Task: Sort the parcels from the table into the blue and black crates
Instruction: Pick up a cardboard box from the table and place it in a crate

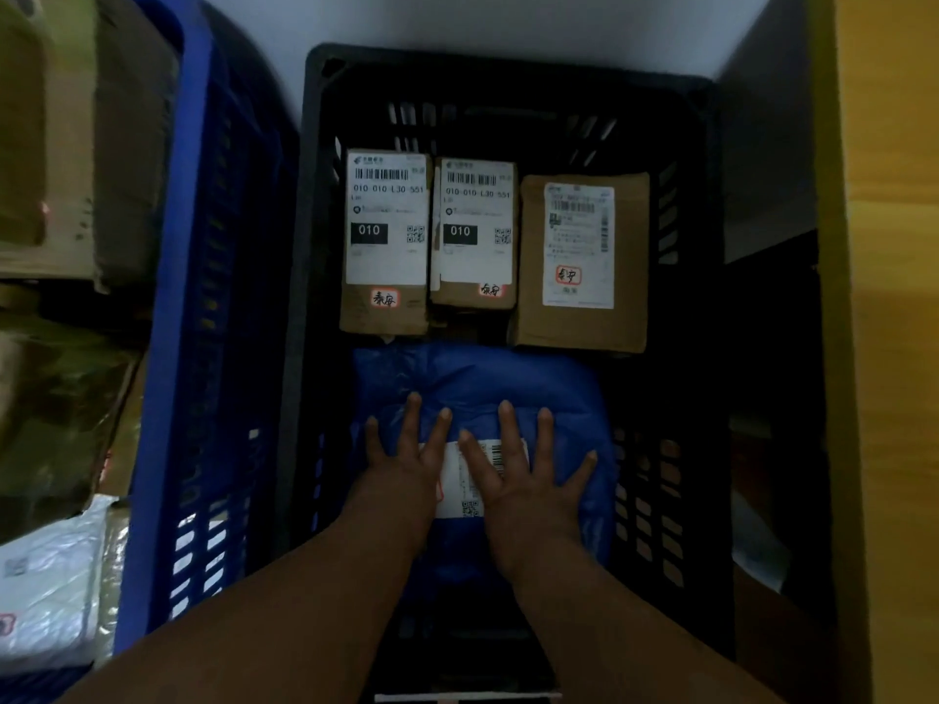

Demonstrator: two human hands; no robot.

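A black crate (310,205) fills the middle of the view. Against its far wall lie three brown cardboard parcels with white labels: a left one (386,246), a middle one (475,236) and a right one (582,266). In the near half lies a soft blue plastic parcel (472,378) with a white label. My left hand (406,464) and my right hand (523,475) both rest flat on it, fingers spread and straight. A blue crate (183,307) stands directly left of the black one; its inside is mostly out of view.
Cardboard boxes (76,144) and a white plastic parcel (45,576) are piled at the far left beside the blue crate. A yellow wooden panel (884,348) rises on the right. A pale wall runs behind the crates.
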